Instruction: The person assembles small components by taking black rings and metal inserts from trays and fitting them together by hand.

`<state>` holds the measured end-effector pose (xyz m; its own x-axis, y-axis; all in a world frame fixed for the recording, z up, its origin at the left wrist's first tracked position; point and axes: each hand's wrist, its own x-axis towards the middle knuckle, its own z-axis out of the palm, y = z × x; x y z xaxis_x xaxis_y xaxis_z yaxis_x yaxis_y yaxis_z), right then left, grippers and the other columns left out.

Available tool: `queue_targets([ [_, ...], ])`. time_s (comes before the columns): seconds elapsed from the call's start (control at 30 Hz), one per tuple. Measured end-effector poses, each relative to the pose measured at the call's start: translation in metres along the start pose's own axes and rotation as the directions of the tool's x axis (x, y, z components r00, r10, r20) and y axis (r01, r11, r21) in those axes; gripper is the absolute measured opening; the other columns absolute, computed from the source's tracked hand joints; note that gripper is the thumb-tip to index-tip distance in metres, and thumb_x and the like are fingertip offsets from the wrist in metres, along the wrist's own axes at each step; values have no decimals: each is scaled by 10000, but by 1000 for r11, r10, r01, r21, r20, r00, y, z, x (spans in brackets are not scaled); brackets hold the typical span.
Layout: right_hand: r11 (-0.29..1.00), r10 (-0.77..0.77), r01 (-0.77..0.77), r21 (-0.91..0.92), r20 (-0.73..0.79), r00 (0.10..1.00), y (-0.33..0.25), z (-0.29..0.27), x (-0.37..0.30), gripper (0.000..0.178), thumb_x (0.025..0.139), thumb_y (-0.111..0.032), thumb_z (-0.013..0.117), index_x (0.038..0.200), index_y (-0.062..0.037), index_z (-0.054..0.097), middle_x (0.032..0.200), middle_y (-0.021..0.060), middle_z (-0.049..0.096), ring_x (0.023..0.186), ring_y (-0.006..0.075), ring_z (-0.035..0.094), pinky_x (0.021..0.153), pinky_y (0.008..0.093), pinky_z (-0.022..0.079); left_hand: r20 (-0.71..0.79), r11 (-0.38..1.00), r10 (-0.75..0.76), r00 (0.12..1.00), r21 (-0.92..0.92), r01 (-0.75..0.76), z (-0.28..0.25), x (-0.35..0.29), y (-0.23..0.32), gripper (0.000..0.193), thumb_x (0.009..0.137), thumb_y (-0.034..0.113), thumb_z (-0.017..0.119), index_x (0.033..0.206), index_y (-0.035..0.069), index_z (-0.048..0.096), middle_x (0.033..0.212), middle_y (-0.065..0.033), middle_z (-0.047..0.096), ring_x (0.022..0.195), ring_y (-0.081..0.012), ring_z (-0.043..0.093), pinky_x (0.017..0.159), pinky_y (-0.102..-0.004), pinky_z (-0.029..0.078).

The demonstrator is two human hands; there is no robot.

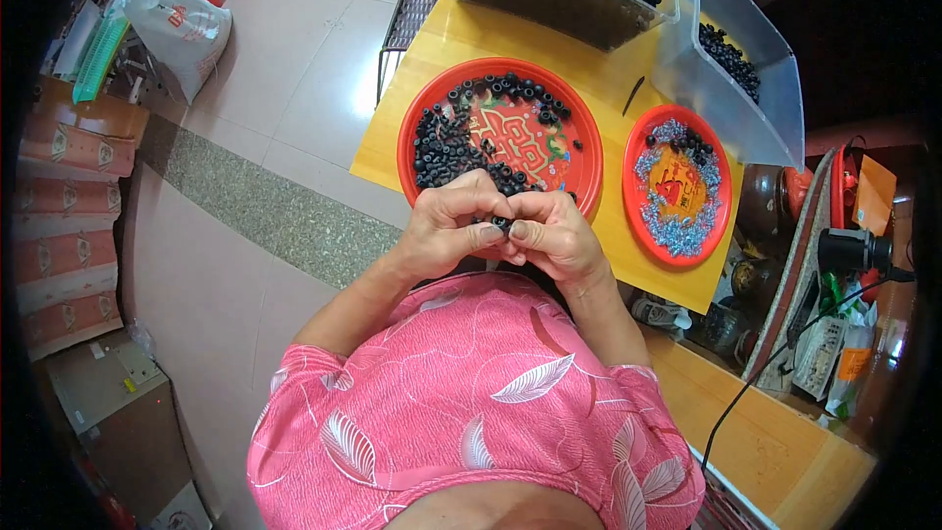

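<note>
Both hands meet just in front of my body, at the near edge of a round red tray (595,157). A small black ring-like cap (501,223) is pinched between them. My left hand (442,224) grips it from the left with thumb and bent fingers. From the other side my right hand (561,240) presses its thumb and fingers against the same cap. The fingers partly cover it. Many loose black caps (442,152) lie in the tray, mostly along its left and far sides. To the right, an oval red tray (677,260) holds small clear-bluish pieces (677,234) and several black caps (695,142).
Two clear plastic bins with black caps, one large (559,15) and one tilted (780,128), stand along the far side of the yellow table (392,142). A thin dark tool (634,95) lies between trays and bins. At right, a black cable (751,383) hangs down.
</note>
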<state>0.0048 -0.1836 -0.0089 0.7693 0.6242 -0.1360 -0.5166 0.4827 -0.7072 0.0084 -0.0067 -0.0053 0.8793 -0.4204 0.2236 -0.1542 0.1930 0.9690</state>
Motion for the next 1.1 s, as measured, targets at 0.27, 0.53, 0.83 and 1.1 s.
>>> queue_targets([
  [0.27, 996, 21, -26, -83, -60, 998, -15, -1, 5, 196, 823, -193, 599, 870, -3, 582, 640, 3, 525, 521, 62, 486, 455, 172, 387, -38, 958, -107, 994, -272, 93, 8, 9, -4, 209, 753, 96, 659, 914, -23, 598, 825, -37, 495, 764, -108, 478, 680, -219, 392],
  [0.53, 881, -466, 446, -156, -449, 762, -121, -34, 0, 263, 842, -184, 553, 986, 36, 547, 788, 93, 595, 551, 94, 522, 480, 186, 433, -158, 988, -94, 983, -140, 71, -8, 6, -10, 277, 760, 44, 643, 1014, -38, 567, 800, -11, 460, 733, -72, 442, 630, -188, 359],
  [0.83, 53, -573, -61, -997, -81, 815, -85, -57, 51, 151, 748, -130, 616, 845, -20, 649, 777, 103, 621, 665, 205, 583, 629, 300, 462, -237, 995, -82, 968, 43, 95, -14, 3, -18, 212, 772, 58, 636, 953, -36, 579, 770, -5, 473, 699, -68, 449, 596, -188, 365],
  [1.1, -583, -375, -190, -790, 55, 925, -52, -43, 77, 108, 707, -87, 552, 773, -14, 597, 823, 158, 547, 808, 300, 547, 712, 379, 474, -232, 995, -97, 968, 11, 102, -14, 3, -17, 193, 782, 60, 624, 940, -41, 578, 783, -12, 480, 707, -72, 458, 603, -194, 374],
])
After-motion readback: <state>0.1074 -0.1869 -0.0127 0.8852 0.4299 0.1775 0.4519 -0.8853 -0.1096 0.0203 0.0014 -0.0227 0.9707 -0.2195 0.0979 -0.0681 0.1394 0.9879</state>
